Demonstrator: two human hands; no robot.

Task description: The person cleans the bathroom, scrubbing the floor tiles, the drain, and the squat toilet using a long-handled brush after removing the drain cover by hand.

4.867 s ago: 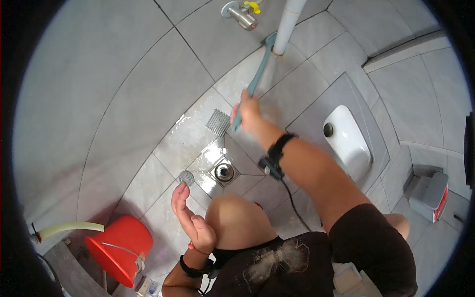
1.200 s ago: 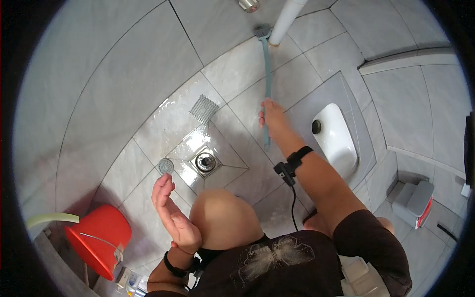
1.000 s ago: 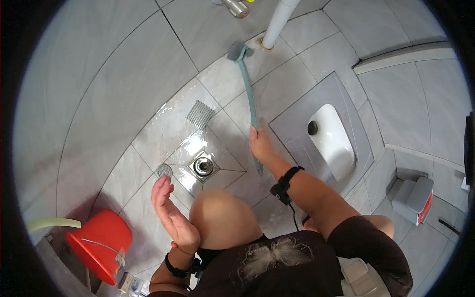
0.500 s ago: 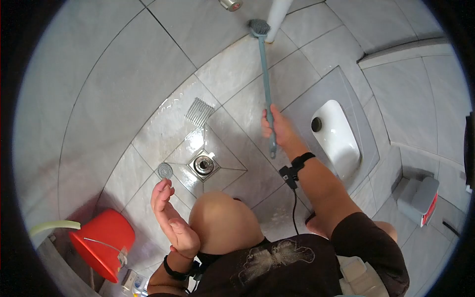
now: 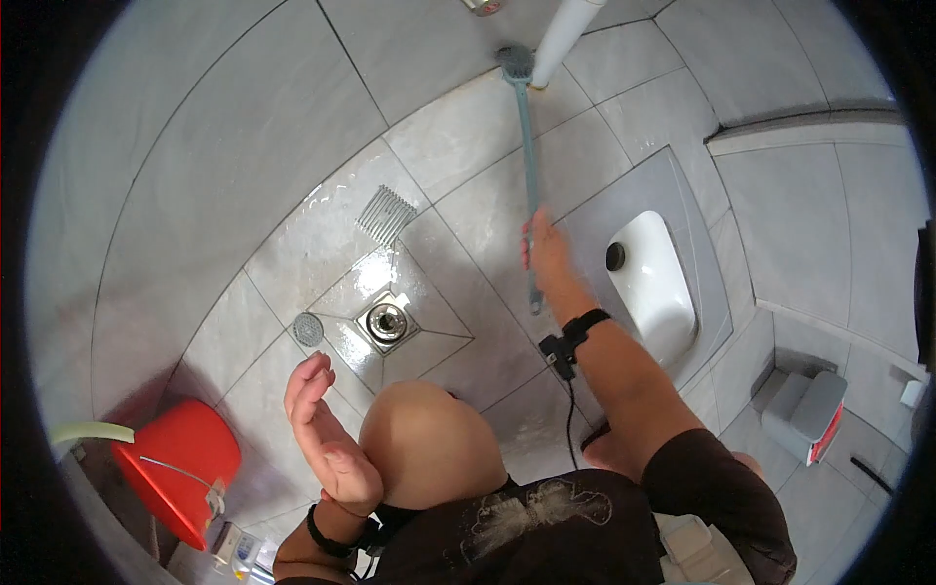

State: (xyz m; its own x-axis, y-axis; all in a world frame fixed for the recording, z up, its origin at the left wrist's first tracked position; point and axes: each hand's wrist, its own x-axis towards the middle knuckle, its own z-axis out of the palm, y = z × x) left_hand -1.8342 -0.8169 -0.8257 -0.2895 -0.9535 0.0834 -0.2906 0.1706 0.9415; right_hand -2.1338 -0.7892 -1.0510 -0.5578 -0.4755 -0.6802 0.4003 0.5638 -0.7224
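R hand (image 5: pixel 548 255) grips brush (image 5: pixel 527 146); no legible writing.

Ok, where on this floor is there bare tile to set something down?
Bare tile lies between the grate, the brush and the wall. More lies right of the drain, toward the squat toilet. It is crowded around the drain with the round strainer, and by the red bucket.

The tap (image 5: pixel 485 6) is cut off at the top edge, the white pipe (image 5: pixel 563 34) too. The brush handle (image 5: pixel 529 185) vanishes inside the right hand (image 5: pixel 548 255). The labels on the packets (image 5: pixel 237 549) beside the red bucket (image 5: pixel 175 466) are too small to read.
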